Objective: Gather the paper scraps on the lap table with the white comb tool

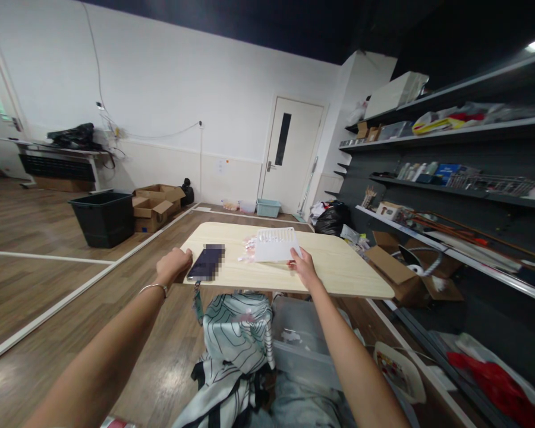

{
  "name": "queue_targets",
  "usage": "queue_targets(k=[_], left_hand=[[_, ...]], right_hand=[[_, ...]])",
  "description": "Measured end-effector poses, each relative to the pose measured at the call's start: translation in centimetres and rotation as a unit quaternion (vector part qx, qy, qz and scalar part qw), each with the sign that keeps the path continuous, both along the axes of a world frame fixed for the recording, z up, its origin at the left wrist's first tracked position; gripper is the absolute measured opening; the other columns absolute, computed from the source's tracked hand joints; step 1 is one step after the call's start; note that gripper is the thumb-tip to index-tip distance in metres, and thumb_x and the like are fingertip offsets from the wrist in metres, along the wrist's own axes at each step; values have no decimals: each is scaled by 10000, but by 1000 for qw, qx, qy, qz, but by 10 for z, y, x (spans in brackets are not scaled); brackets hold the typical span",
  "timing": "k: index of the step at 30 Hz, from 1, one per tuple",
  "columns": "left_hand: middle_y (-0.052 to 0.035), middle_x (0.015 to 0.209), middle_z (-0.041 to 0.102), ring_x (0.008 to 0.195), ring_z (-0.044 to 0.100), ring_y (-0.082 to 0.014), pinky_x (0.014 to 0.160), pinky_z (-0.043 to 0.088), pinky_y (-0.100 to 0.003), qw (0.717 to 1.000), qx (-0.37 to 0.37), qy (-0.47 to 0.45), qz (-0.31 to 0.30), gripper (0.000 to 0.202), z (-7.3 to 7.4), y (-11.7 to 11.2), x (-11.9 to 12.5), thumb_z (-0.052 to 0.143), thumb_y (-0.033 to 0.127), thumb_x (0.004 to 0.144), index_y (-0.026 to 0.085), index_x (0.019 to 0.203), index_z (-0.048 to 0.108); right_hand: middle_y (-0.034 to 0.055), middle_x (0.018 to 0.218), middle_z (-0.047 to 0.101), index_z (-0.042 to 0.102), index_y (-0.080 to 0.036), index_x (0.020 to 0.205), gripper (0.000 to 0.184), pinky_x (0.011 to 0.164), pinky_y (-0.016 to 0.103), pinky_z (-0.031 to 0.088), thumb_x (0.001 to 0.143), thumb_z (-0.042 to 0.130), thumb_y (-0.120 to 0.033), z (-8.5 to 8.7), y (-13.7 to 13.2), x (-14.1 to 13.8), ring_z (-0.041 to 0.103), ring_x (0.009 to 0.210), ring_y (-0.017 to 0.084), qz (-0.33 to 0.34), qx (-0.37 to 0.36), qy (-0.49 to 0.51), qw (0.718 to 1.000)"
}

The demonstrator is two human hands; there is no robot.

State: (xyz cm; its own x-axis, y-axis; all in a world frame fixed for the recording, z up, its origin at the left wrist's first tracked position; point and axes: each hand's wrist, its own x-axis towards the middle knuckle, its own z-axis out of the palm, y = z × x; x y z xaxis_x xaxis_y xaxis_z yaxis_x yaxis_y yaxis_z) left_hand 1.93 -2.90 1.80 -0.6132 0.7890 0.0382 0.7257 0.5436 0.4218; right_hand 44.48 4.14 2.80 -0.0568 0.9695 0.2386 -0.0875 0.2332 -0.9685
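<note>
My right hand (304, 270) pinches the near right corner of a flat white card (276, 245) with a row of slots along its far side. The card is over the middle of a small light-wood table (339, 261). Beside its left edge lie small pink and white pieces (248, 249), too small to name. My left hand (173, 266) is closed at the table's left edge, its fingers curled around the rim. Just right of it a dark phone (207, 263) lies on the tabletop, a strap (198, 304) hanging over the front edge.
Under the table are a striped cloth bag (236, 327) and a lidded clear plastic box (301, 339). Shelves (428, 139) line the right wall, with an open cardboard box (396, 267) before them. A dark bin (104, 217) and cardboard boxes (154, 205) stand at left.
</note>
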Motion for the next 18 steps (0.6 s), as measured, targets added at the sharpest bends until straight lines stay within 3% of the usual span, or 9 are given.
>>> queue_targets(k=[7,18], left_hand=[[-309,1177,726,1110,702,-434,879,528,-490,1000,-4,0,-5,694,0,0,-2,325,535,942,31,1252,688],[-302,1199,723,1128,698,-432,890,528,-487,1000,-7,1,-2,684,1,-1,0,334,530,950,32,1261,685]], right_hand=[[67,913,734,682,-204,1051,538,504,267,488,732,798,-622,-1,-1,0,596,587,144,11,19,-20,1000],[75,983,749,695,-181,1045,584,531,247,500,693,828,-627,-1,-1,-1,590,603,119,12,9,-10,1000]])
